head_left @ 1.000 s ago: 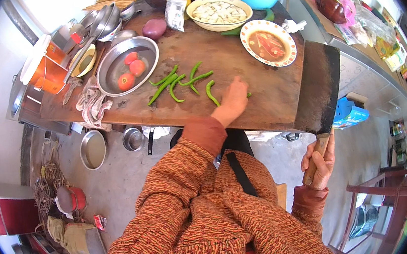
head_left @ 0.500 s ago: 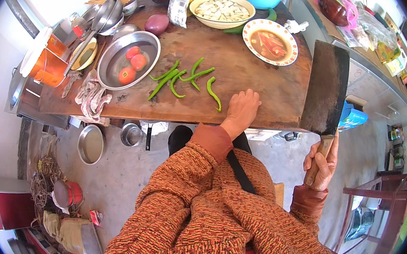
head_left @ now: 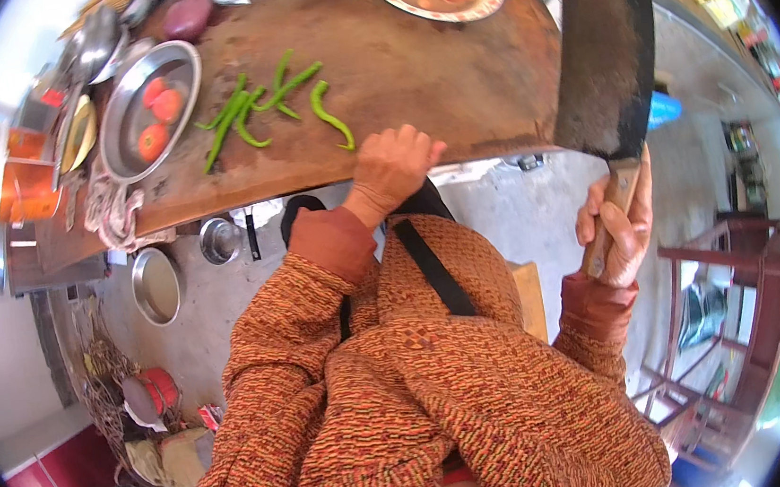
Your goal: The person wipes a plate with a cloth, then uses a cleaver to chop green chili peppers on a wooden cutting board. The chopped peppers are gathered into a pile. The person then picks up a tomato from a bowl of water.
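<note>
My right hand [head_left: 618, 224] is wrapped round the wooden handle of a big cleaver [head_left: 605, 54]. Its broad dark blade points up and away from me, beside the table's right end. At the near edge of the wooden table [head_left: 431, 87], my left hand [head_left: 394, 169] rests with its fingers curled; I see nothing in it, though the undersides of the fingers are hidden. Just beyond it lies a bent green chili pepper [head_left: 329, 117]. Several more green chili peppers [head_left: 230, 122] lie in a loose group to its left.
Left on the table stands a metal basin [head_left: 119, 139] with three tomatoes [head_left: 154, 143]. Near it are a crumpled cloth [head_left: 111, 211], an orange bucket [head_left: 23, 192] and a purple onion-like vegetable [head_left: 187, 18]. A patterned plate [head_left: 490, 0] of reddish liquid sits at the back. A wooden stand [head_left: 745, 273] is at right.
The view has tilted and turned, so the table's contents sit higher and further left. My left hand has drawn back to the table edge. The cleaver remains in my right hand.
</note>
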Motion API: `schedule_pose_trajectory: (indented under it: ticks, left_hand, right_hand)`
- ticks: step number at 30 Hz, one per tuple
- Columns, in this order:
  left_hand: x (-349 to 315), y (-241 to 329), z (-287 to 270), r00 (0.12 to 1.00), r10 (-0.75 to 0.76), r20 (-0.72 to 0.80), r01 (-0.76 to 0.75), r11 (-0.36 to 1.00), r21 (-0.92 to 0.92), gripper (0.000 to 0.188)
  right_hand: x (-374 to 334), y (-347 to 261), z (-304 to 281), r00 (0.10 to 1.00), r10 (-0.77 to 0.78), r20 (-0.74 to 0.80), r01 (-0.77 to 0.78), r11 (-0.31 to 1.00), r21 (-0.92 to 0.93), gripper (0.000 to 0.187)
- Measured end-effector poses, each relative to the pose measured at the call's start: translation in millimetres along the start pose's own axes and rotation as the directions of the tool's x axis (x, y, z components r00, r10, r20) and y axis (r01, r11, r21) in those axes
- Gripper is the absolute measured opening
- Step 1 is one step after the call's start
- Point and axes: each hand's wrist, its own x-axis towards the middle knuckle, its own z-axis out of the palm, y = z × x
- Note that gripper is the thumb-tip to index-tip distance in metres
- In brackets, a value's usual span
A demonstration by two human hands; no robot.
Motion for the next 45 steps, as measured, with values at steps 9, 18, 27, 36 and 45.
schedule_pose_trajectory:
  ticks: [9,18,27,36,45]
  left_hand:
    - [-1,-2,-4,0.999,0.039,-0.004,-0.039,0.998,0.045,0.037]
    - [-1,3,-3,0.986,0.080,-0.145,-0.098,0.988,-0.119,0.043]
    - [-13,-3,-8,0.970,0.223,-0.101,-0.219,0.974,0.049,0.033]
    - [-20,-7,-11,0.960,0.256,-0.114,-0.256,0.967,0.010,0.021]
    - [-84,-19,-87,0.744,-0.657,-0.124,0.554,0.709,-0.436,0.024]
  right_hand:
    - [5,8,3,0.995,0.057,0.079,-0.061,0.996,0.059,0.088]
    - [1,5,-1,0.998,0.037,0.045,-0.032,0.993,-0.118,0.085]
    - [1,2,10,0.992,0.041,0.116,-0.030,0.995,-0.095,0.086]
    - [0,-4,20,0.991,0.033,0.128,-0.022,0.996,-0.092,0.084]
    - [8,0,14,0.944,0.090,0.318,-0.080,0.996,-0.043,0.087]
